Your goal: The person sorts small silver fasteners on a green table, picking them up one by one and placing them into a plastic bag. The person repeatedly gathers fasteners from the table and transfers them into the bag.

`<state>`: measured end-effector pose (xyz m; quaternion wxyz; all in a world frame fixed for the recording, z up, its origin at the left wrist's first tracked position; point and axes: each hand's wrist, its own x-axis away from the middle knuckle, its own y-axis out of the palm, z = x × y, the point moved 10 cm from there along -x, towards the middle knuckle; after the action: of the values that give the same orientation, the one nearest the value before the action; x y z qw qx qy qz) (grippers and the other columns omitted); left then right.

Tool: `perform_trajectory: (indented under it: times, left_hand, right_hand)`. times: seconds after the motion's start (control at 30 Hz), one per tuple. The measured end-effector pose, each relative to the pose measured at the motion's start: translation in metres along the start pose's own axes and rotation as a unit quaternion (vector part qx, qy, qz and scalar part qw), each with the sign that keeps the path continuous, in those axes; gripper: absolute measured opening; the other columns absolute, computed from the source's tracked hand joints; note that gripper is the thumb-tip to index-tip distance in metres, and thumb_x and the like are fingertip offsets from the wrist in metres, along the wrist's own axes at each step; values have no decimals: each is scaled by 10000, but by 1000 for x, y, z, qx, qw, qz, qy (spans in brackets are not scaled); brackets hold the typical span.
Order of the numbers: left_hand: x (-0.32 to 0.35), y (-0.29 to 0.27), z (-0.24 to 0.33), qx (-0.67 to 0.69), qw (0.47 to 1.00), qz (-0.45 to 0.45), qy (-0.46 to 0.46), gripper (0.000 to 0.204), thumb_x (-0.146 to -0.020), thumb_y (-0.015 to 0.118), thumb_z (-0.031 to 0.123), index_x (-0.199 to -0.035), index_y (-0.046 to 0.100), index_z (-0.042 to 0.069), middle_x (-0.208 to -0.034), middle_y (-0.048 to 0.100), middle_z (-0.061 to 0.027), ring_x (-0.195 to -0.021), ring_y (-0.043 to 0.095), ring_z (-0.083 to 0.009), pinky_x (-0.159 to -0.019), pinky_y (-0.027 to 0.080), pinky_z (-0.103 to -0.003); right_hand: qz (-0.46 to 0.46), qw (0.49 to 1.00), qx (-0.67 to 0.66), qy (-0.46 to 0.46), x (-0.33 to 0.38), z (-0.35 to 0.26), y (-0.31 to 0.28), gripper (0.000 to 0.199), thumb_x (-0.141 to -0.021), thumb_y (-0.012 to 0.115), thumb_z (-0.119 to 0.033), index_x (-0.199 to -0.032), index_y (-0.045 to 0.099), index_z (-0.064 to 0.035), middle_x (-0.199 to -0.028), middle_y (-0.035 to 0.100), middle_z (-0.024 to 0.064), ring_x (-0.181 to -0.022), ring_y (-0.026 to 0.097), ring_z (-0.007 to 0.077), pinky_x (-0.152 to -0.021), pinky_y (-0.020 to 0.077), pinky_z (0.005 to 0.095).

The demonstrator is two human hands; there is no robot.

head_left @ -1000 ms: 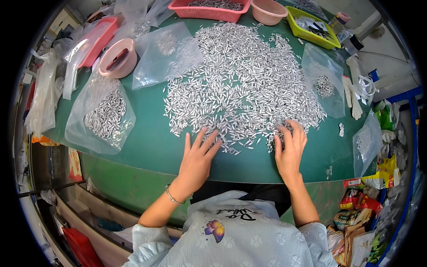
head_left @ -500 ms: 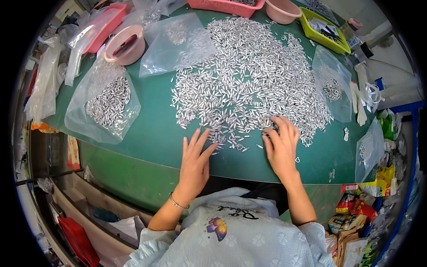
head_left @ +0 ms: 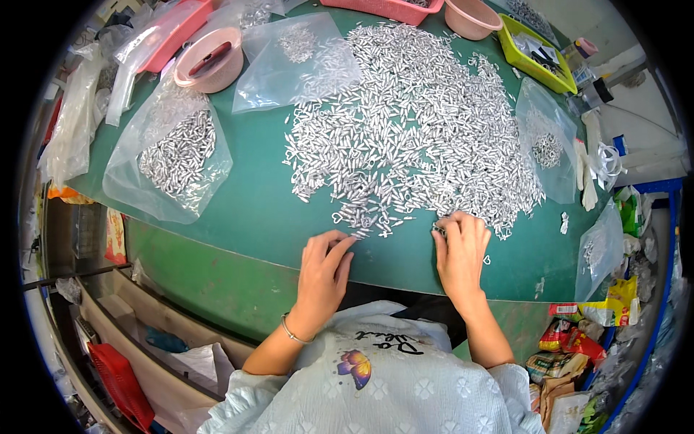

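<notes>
A wide pile of small silver metal pieces (head_left: pixel 470 145), mostly slim and pointed with some heart-shaped outlines among them, spreads over the green tabletop (head_left: pixel 253 173). My left hand (head_left: pixel 322 275) is at the pile's near edge, its fingers drawn together with a small silver pointed piece at the tips. At the near right edge of the pile, my right hand (head_left: pixel 461 257) has its fingers curled inward against several pieces; what lies between the tips is too small to make out. One loose heart-shaped piece (head_left: pixel 486 260) lies beside my right hand.
A clear plastic bag (head_left: pixel 217 184) of silver pieces lies left, another (head_left: pixel 557 173) right. Pink bowls (head_left: pixel 230 71) (head_left: pixel 473 25), a pink tray (head_left: pixel 390 9) and a yellow-green tray (head_left: pixel 531 61) with tools line the far side. White gloves (head_left: pixel 584 173) lie right. An open drawer (head_left: pixel 166 354) is below left.
Both hands have drawn nearer to me, away from the pile. The left fingers, spread before, have come together; the right fingers have curled in. The view has shifted slightly.
</notes>
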<state>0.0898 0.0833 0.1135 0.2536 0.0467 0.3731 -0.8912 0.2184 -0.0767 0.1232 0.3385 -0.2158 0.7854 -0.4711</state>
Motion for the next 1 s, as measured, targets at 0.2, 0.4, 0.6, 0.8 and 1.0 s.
perform_trajectory:
  times: [0.2, 0.4, 0.6, 0.8, 1.0]
  left_hand:
    - [50, 66, 21, 411, 851, -286, -158, 237, -941, 597, 46, -1168, 667, 30, -928, 660, -55, -800, 591, -90, -712, 492, -242]
    - [106, 120, 0, 542, 674, -399, -305, 287, -1008, 546, 158, -1237, 630, 5, -953, 667, -58, -843, 592, -78, -737, 498, -236]
    - [117, 155, -9, 770, 313, -301, -468, 503, -1026, 353, 251, -1339, 437, -133, -1282, 589, -238, -1206, 578, -343, -1086, 414, -469]
    - [126, 168, -24, 719, 348, -338, -498, 408, -1014, 413, 229, -1182, 567, -109, -1150, 645, -253, -1069, 661, -304, -963, 524, -418]
    - [124, 152, -34, 625, 473, -334, -523, 430, -1007, 441, 240, -1221, 558, -113, -1187, 633, -275, -1081, 658, -320, -956, 524, -395]
  right_hand:
    - [-35, 994, -78, -72, -21, -42, 19, 280, -800, 704, -92, -1062, 611, -59, -1027, 560, 87, -946, 519, 273, -787, 382, 393]
    - [-84, 990, -76, -84, -6, -34, 31, 172, -822, 677, -96, -959, 586, -46, -928, 534, 84, -876, 514, 272, -756, 386, 394]
    - [-188, 963, -147, -127, 34, -60, 22, 209, -777, 666, -54, -970, 592, -24, -919, 530, 99, -862, 519, 288, -739, 398, 395]
    - [-59, 976, -200, -59, 3, -54, 9, 197, -786, 708, -78, -949, 610, -23, -942, 576, 106, -883, 548, 295, -728, 411, 385]
    - [-30, 998, -47, -42, -24, -55, 40, 169, -803, 711, -107, -849, 560, -46, -860, 509, 100, -828, 493, 288, -719, 379, 396]
